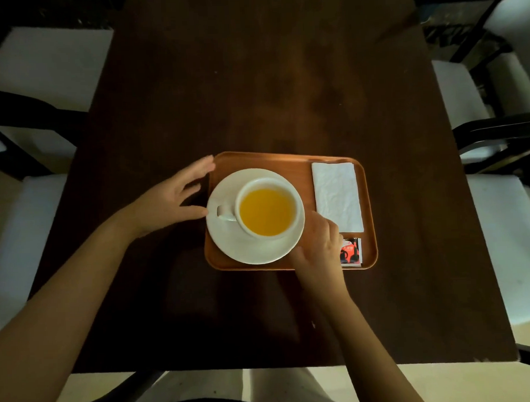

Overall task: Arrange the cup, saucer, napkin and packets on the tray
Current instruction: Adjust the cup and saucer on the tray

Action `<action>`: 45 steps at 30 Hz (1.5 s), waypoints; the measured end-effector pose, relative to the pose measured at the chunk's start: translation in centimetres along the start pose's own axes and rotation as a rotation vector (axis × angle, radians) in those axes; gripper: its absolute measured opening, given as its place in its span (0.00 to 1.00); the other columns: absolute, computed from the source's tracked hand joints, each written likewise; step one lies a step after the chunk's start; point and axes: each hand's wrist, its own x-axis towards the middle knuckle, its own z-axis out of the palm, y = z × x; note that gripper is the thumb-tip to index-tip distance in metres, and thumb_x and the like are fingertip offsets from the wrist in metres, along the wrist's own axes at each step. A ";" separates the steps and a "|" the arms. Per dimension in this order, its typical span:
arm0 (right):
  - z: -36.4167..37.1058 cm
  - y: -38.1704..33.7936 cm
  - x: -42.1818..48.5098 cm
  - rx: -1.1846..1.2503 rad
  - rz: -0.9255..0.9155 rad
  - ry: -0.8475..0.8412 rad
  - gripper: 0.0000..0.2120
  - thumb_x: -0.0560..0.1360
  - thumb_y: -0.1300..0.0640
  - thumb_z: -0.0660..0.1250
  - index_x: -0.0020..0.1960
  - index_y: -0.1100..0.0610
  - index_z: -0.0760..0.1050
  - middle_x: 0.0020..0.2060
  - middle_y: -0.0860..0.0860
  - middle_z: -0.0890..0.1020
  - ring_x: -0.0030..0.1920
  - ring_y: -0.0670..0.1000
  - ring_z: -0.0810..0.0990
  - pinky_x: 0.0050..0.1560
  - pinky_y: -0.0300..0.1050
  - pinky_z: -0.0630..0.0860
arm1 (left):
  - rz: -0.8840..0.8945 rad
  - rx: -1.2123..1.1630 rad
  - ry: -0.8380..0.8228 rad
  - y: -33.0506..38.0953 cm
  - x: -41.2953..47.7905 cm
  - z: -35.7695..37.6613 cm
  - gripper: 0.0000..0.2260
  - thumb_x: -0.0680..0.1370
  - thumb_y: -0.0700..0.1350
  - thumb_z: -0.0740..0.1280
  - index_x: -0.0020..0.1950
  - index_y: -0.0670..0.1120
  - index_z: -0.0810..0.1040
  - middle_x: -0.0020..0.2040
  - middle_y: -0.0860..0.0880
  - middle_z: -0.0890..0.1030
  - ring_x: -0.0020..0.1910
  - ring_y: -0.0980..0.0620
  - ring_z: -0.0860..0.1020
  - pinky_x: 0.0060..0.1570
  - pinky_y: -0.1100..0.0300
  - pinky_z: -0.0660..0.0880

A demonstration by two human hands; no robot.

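An orange-brown tray [258, 160] lies on the dark table. On its left half stands a white saucer [229, 244] bearing a white cup [267, 211] of yellow liquid, handle pointing left. A white napkin [337, 195] lies along the tray's right side, and below it rest red-and-black packets [351, 252], partly hidden by my right hand. My left hand [170, 201] is spread open at the tray's left edge, thumb touching the saucer rim. My right hand [318, 244] rests on the tray between saucer and packets, fingers curled at the saucer's right rim.
The dark wooden table [253, 81] stretches far beyond the tray. White-cushioned chairs [499, 222] with black frames stand on the left and right sides. My lap shows under the table's near edge.
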 end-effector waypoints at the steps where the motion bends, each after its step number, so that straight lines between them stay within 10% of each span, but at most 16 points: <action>1: -0.2 0.1 0.4 -0.030 0.059 -0.021 0.22 0.75 0.55 0.64 0.67 0.53 0.63 0.67 0.52 0.67 0.64 0.48 0.62 0.63 0.45 0.62 | -0.047 0.023 0.102 -0.5 0.0 0.6 0.33 0.71 0.42 0.70 0.67 0.67 0.60 0.68 0.64 0.65 0.64 0.64 0.65 0.61 0.61 0.64; 6: -0.5 0.1 2.3 -0.057 0.225 -0.125 0.20 0.76 0.56 0.63 0.67 0.55 0.65 0.67 0.54 0.69 0.65 0.55 0.68 0.67 0.56 0.68 | -0.231 0.205 0.404 -2.0 1.1 4.0 0.21 0.75 0.44 0.66 0.67 0.50 0.68 0.63 0.48 0.75 0.50 0.56 0.74 0.48 0.58 0.71; 18: 0.2 -0.9 3.5 0.037 0.283 -0.098 0.19 0.73 0.64 0.66 0.63 0.57 0.70 0.61 0.56 0.74 0.58 0.55 0.74 0.60 0.53 0.74 | -0.171 0.546 0.556 -2.2 2.3 4.9 0.14 0.73 0.42 0.68 0.58 0.47 0.75 0.50 0.47 0.77 0.44 0.52 0.75 0.40 0.60 0.70; 32: 0.4 -0.7 3.4 0.092 0.270 -0.048 0.18 0.75 0.63 0.65 0.64 0.56 0.71 0.61 0.56 0.76 0.58 0.55 0.75 0.61 0.55 0.75 | -0.073 0.603 0.510 -1.1 4.6 4.6 0.18 0.73 0.40 0.67 0.63 0.46 0.73 0.54 0.47 0.76 0.49 0.50 0.75 0.47 0.59 0.70; 45: 1.2 -0.5 2.6 0.141 0.263 -0.069 0.22 0.76 0.59 0.64 0.69 0.53 0.66 0.63 0.53 0.76 0.61 0.55 0.75 0.62 0.58 0.74 | -0.120 0.722 0.304 0.6 7.0 2.3 0.15 0.70 0.43 0.71 0.55 0.50 0.77 0.36 0.59 0.72 0.36 0.59 0.72 0.31 0.65 0.65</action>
